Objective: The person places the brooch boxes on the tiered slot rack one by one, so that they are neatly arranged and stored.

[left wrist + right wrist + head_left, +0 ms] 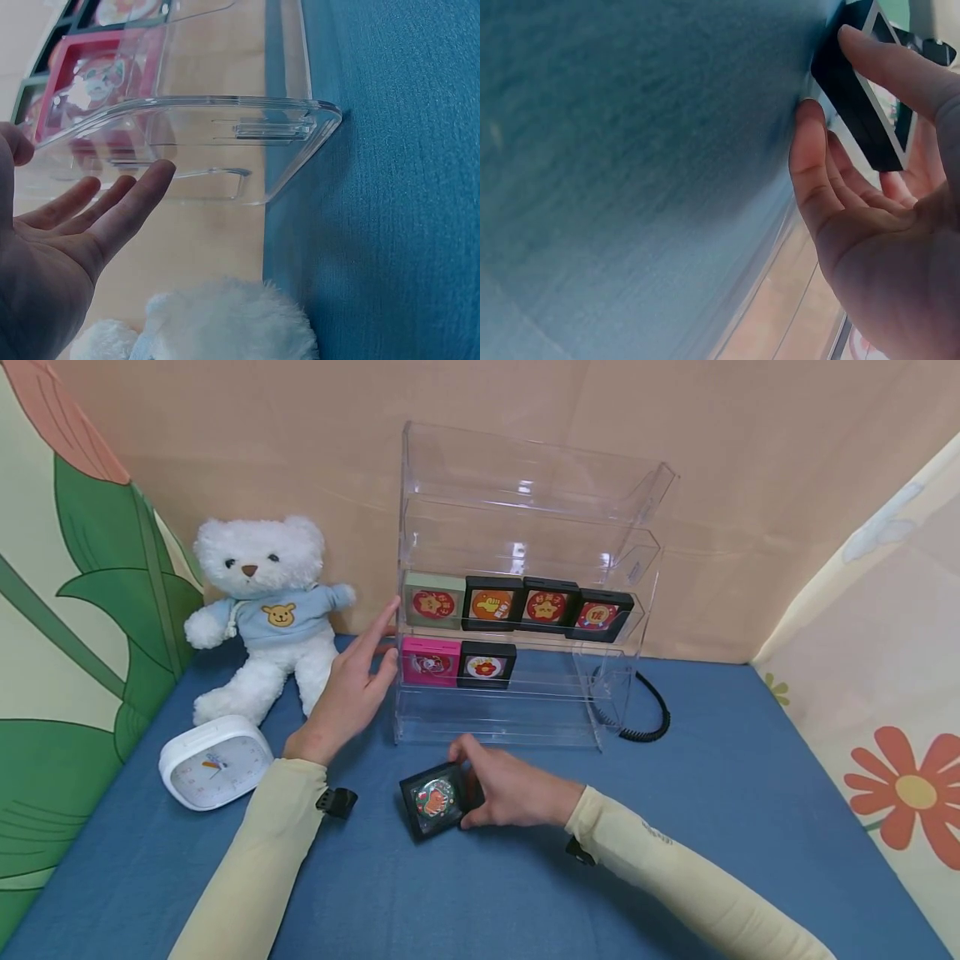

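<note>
My right hand (513, 781) pinches a black square box (435, 802) at its right edge, between thumb and fingers. The box has a round orange-and-green picture on its face and tilts just over the blue tabletop; whether it touches the cloth I cannot tell. In the right wrist view, the thumb lies along the dark side of the box (862, 105). My left hand (352, 693) has its fingers extended at the left side of a clear tiered acrylic rack (498, 718). In the left wrist view, the fingers reach up beside the rack's transparent side panel (217, 105).
On the rack's tiers stand a pale green box (433, 602), a pink box (430, 662) and several black boxes (491, 603). A white teddy bear (270, 610) and a white clock (217, 764) are at the left. A black coiled cord (652, 727) lies by the rack's right side.
</note>
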Motion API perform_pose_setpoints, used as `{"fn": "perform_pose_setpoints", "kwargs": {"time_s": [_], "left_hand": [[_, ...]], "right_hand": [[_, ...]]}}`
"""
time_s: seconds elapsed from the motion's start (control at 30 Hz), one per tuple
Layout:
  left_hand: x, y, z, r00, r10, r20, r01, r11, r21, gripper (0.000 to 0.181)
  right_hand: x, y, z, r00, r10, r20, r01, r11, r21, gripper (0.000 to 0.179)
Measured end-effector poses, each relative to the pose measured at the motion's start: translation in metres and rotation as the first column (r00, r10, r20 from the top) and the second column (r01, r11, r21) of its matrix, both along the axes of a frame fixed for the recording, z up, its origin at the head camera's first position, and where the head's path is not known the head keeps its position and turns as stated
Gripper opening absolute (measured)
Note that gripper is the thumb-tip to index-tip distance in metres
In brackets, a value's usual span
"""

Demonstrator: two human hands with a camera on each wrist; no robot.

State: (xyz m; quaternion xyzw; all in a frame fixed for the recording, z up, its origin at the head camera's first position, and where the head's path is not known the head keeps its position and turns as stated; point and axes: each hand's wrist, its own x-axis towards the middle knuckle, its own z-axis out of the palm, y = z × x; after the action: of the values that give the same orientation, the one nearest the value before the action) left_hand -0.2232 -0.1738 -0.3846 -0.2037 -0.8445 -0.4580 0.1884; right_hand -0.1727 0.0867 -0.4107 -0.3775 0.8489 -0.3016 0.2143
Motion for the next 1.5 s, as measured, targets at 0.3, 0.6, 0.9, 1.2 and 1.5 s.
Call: {"fn": "perform_pose_setpoints", "kwargs": {"time_s": [0.3,0.6,0.9,1.2,1.5], "left_hand": [[-0.001,0.0,-0.001,1.0,0.004,-0.001,-0.004,1.0,0.0,0.065],[-0.001,0.0,0.0,1.0,-0.001,0.006,0.001,1.0,0.004,0.065],[0.001,0.0,0.0,1.0,0.008,0.014,-0.008,1.0,-0.002,0.065],[0.0,0.001,0.001,1.0,0.009,0.011,-0.009,1.0,-0.005,0.065],[0.002,0.002,0.002,0.999,0.017,0.027,-0.017,1.0,-0.008,0.065]], "right_hand": [[0.006,0.002,0.001,1.0,0.017,-0.007,-0.018,0.999,-0.044,0.071],[0.008,0.009,0.002,0.997,0.041,-0.06,-0.048,0.992,-0.121,0.057],[0.012,0.014,0.001,0.996,-0.001,-0.094,-0.016,0.984,-0.179,0.036],[0.017,0.019,0.0,0.99,-0.041,-0.136,0.003,0.964,-0.264,0.029],[0.023,0.028,0.003,0.976,-0.107,-0.192,0.04,0.945,-0.325,0.029]]}}
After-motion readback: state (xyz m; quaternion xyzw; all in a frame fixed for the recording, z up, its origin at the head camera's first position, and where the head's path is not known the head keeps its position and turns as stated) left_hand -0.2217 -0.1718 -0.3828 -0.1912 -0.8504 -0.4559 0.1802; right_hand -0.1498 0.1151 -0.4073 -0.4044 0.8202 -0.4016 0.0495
